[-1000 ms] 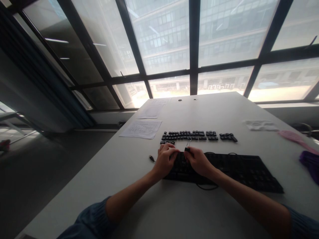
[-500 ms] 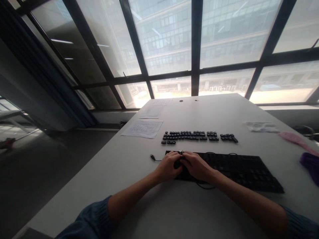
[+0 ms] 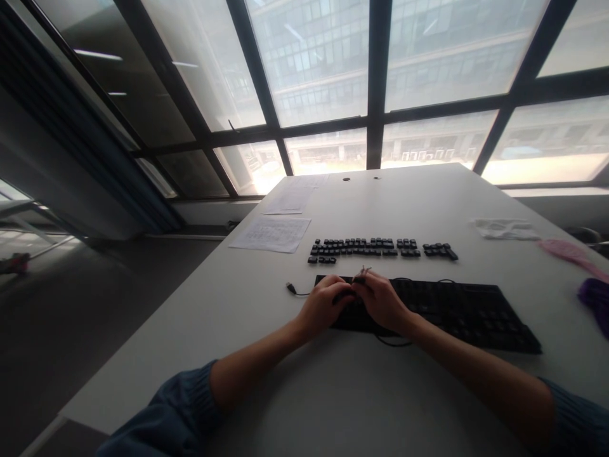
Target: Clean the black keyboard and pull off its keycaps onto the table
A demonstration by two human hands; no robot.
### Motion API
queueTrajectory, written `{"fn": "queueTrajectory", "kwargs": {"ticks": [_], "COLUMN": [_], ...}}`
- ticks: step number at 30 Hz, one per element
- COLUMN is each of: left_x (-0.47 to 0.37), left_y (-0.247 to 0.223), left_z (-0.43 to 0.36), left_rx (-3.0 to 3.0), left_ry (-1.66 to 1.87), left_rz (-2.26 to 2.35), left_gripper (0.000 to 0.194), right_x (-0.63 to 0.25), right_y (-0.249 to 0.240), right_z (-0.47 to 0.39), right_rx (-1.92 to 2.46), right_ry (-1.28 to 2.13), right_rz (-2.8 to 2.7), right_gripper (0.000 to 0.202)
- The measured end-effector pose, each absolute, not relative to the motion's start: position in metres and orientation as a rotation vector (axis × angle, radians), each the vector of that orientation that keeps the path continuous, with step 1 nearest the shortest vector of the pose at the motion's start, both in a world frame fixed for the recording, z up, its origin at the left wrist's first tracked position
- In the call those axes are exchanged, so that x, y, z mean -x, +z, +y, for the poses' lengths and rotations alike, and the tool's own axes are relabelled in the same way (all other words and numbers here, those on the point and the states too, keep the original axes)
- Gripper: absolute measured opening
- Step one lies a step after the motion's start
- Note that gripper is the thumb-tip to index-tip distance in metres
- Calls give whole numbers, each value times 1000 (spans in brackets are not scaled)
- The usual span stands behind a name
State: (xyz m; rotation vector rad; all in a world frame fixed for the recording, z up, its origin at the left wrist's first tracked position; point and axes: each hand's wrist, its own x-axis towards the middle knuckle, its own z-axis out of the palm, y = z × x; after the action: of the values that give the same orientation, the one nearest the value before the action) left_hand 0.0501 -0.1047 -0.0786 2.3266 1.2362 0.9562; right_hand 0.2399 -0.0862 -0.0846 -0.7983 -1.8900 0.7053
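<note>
A black keyboard (image 3: 457,311) lies at a slant on the white table, its left end under both my hands. My right hand (image 3: 383,301) is closed on a small wire keycap puller (image 3: 364,271), whose thin metal prongs stick up past the fingertips. A small dark piece, seemingly a keycap (image 3: 358,279), shows beside the prongs. My left hand (image 3: 324,304) rests at the keyboard's left end, fingers curled against those of the right hand; what they hold, if anything, is hidden. Beyond the keyboard stand rows of loose black keycaps (image 3: 354,247).
The keyboard's USB plug (image 3: 290,289) lies at its left, on the white table (image 3: 266,381). Printed sheets (image 3: 271,233) lie further left. A white cloth (image 3: 507,229), a pink item (image 3: 568,251) and a purple item (image 3: 597,301) lie at the right. Windows stand behind.
My right hand has moved slightly right and turned, tipping the wire puller upward, away from the left hand. My left hand keeps nearly the same place. The view has tilted down a little.
</note>
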Motion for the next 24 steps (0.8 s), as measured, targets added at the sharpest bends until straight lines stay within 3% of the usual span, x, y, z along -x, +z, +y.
{"fn": "queueTrajectory", "kwargs": {"ticks": [13,18,24], "left_x": [-48,-37,-30], "left_y": [-64,-56,-71], "left_z": [-104,-50,9], "left_rx": [-2654,-2418,-2314], "left_ry": [891,1021,764], "left_rz": [1288,1587,1781], "left_gripper": [17,12,14], "right_x": [-238,-236,-237], "right_y": [-86,-89,-88], "right_z": [-73,-68,-68], "right_rx": [944,950,970], "right_ry": [1029,1077,1051], "right_rz": [-1627,-1488,-1554], "right_gripper": [28,33,34]}}
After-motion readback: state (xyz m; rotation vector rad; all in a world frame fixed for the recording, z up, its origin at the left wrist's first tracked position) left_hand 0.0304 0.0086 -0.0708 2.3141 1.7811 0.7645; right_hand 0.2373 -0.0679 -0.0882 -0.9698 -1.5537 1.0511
